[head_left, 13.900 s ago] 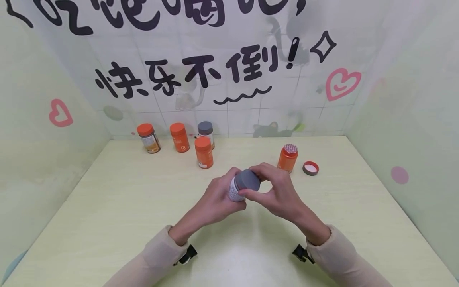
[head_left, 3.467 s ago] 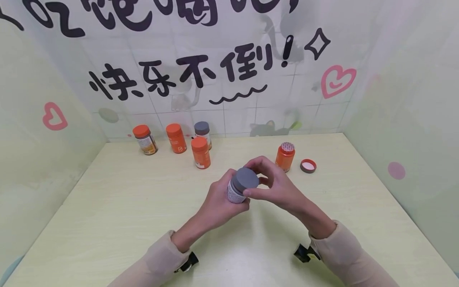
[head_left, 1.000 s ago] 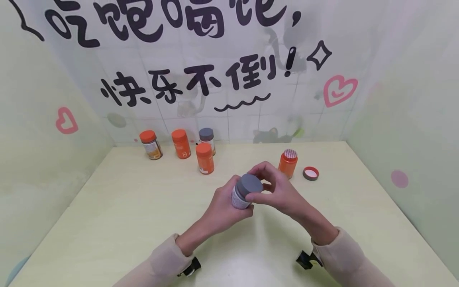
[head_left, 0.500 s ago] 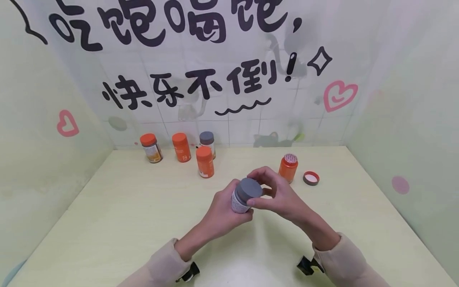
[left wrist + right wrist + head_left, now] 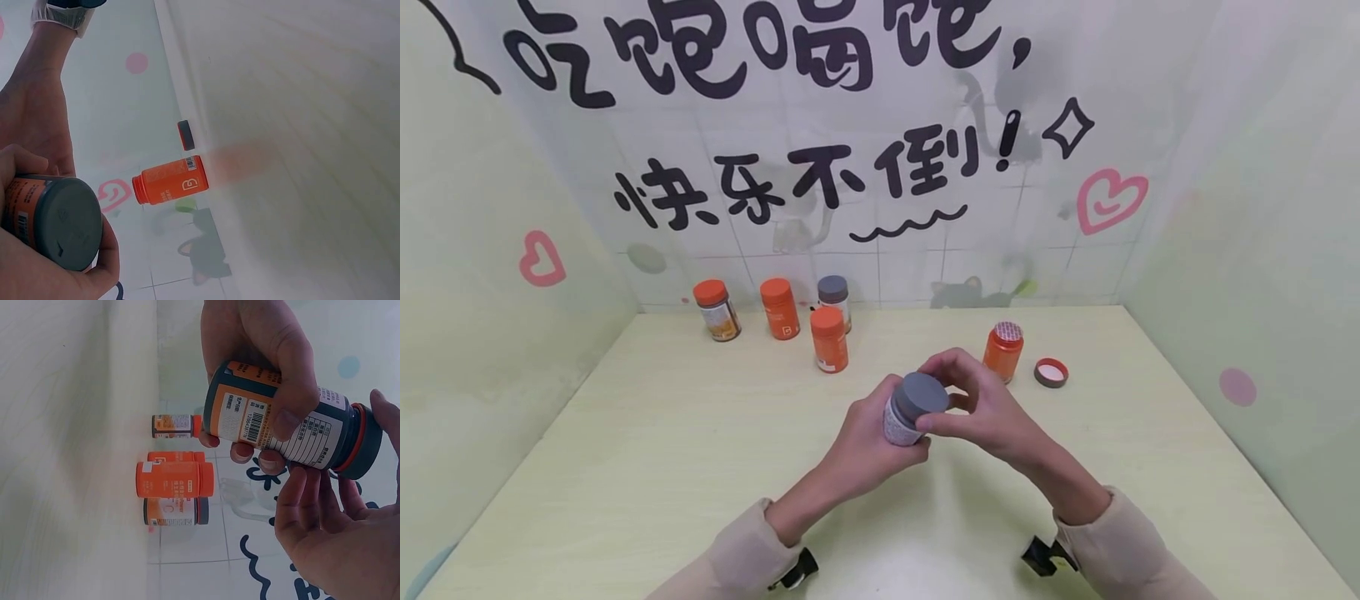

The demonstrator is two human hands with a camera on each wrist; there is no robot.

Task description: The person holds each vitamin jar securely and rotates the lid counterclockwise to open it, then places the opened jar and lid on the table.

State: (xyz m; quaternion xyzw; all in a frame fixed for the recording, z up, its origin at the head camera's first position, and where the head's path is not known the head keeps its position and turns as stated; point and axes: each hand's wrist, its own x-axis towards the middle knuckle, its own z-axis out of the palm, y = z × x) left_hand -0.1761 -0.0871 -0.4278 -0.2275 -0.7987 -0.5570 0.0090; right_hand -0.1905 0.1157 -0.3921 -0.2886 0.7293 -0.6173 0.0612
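A dark grey supplement bottle (image 5: pixel 275 419) with a white and orange label is held up over the table. My left hand (image 5: pixel 868 442) wraps round its body, the thumb lying across the label in the right wrist view. My right hand (image 5: pixel 985 408) pinches the grey screw cap (image 5: pixel 922 394) between thumb and fingers, with the other fingers curled beneath the neck. A red ring shows between cap and body in the right wrist view. The bottle's dark base (image 5: pixel 70 224) faces the left wrist camera. Most of the label is hidden by my left fingers in the head view.
Behind my right hand stands an uncapped orange bottle (image 5: pixel 1003 354) with a patterned seal; its cap (image 5: pixel 1050 372) lies upturned beside it. At the back left are two orange bottles (image 5: pixel 780 310) (image 5: pixel 830 342), an orange-capped bottle (image 5: pixel 718 312) and a grey-capped one (image 5: pixel 833 292). Walls enclose the table (image 5: pixel 662 442).
The right fingers have shifted slightly round the cap since the oldest frame, while the left hand keeps its grip. The head view has tilted up a little. Over the last half second almost nothing moves.
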